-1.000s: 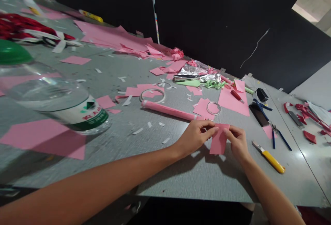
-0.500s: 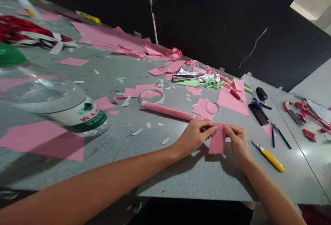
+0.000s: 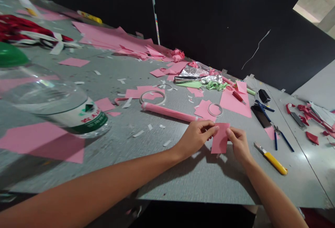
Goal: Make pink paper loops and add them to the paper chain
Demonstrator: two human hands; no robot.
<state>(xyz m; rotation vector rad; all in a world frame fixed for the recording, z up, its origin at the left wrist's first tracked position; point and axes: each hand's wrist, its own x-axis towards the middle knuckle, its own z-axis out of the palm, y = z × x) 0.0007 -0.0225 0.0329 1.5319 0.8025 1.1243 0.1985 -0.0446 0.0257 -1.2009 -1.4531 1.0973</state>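
Between my two hands, just above the table, is a small rectangular piece of pink paper (image 3: 220, 140). My left hand (image 3: 200, 133) pinches its left edge near the top with thumb and fingers. On the opposite edge, my right hand (image 3: 239, 142) grips it between thumb and forefinger. A pink paper roll (image 3: 170, 112) lies just beyond my left hand, its right end close to the fingers. Farther back, a roll of tape (image 3: 215, 114) rests partly on a pink scrap. To the right of my right hand lies a yellow utility knife (image 3: 274, 162).
A large clear bottle (image 3: 65, 105) stands at the left on the grey table (image 3: 162, 182). Blue-handled pliers (image 3: 276, 139), a phone (image 3: 261, 116) and a red-handled knife (image 3: 238, 97) lie at the right. Pink sheets (image 3: 112, 37) and foil (image 3: 193, 71) lie along the black wall.
The pink paper has turned from slightly bent and slanted to flatter and more upright, its upper edge raised a little. Both hands have shifted slightly and keep hold of it.
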